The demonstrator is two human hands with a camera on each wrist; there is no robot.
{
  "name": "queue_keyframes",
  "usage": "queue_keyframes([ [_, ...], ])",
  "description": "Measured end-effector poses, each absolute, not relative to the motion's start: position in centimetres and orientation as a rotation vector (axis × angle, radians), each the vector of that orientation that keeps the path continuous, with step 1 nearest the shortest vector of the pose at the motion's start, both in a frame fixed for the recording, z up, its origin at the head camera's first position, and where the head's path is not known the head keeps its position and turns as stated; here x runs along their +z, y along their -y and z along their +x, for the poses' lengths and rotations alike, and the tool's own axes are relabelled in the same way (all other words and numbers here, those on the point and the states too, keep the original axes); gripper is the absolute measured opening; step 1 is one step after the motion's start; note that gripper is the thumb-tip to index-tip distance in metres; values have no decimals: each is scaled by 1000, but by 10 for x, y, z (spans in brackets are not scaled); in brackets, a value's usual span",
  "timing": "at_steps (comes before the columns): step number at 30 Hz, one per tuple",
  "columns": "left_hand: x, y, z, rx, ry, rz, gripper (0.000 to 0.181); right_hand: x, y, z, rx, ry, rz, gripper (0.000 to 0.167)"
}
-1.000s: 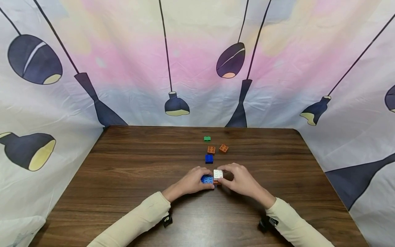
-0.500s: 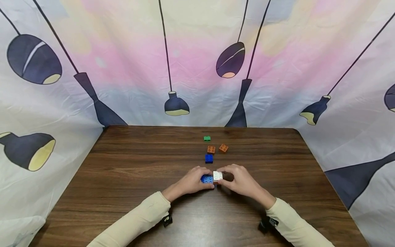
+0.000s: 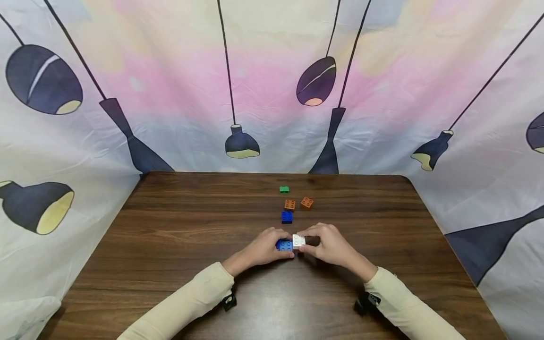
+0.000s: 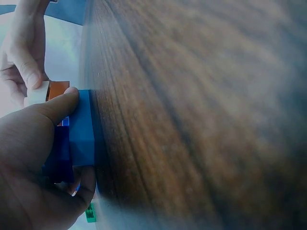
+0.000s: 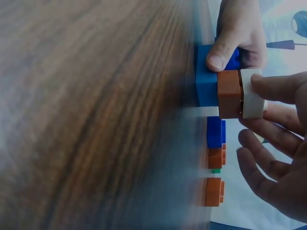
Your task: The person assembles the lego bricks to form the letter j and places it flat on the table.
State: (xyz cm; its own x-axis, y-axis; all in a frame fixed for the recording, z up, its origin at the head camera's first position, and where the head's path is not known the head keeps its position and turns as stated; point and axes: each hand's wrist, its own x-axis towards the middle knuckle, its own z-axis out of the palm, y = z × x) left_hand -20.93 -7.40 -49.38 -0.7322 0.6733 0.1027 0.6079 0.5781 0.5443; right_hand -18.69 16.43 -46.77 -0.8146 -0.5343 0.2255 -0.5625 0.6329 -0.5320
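Both hands meet around a small brick assembly near the middle of the desk (image 3: 272, 307), well apart from its left and right edges. Wood grain stretches out from either forearm to those edges, leaving wide room sideways, and between the sleeves (image 3: 182, 302) toward the person. Toward the far edge the way is shared with loose pieces: a loose blue brick (image 3: 286, 217) just beyond the fingers, an upright orange brick (image 3: 290, 205) close behind it, a turned orange brick (image 3: 307, 202) to their right, and a green brick (image 3: 284, 190) nearest the far edge, where a lamp-printed cloth (image 3: 272, 71) hangs.

The left hand (image 3: 267, 246) is parted only as far as the light-blue brick (image 5: 206, 76) it pinches, thumb on the near side. That brick is the base, lying on the desk; on it sit a dark-blue brick (image 4: 57, 153) and a joined orange brick (image 5: 229, 93), with light-blue studs between. The right hand (image 3: 329, 243) pinches a glossy white brick (image 3: 299, 241) between thumb and fingers, on top of the joined orange brick, a thin dark seam showing between the two.
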Motion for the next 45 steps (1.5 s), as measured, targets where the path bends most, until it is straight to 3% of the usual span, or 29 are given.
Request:
queue_keyframes([
  [35,-491,73,-207,842,-2692,1052,44,-465,-169,-192,981,2848,928,38],
  [45,-493,73,-207,827,-2697,1039,44,-459,-177,-208,1095,2758,751,41],
])
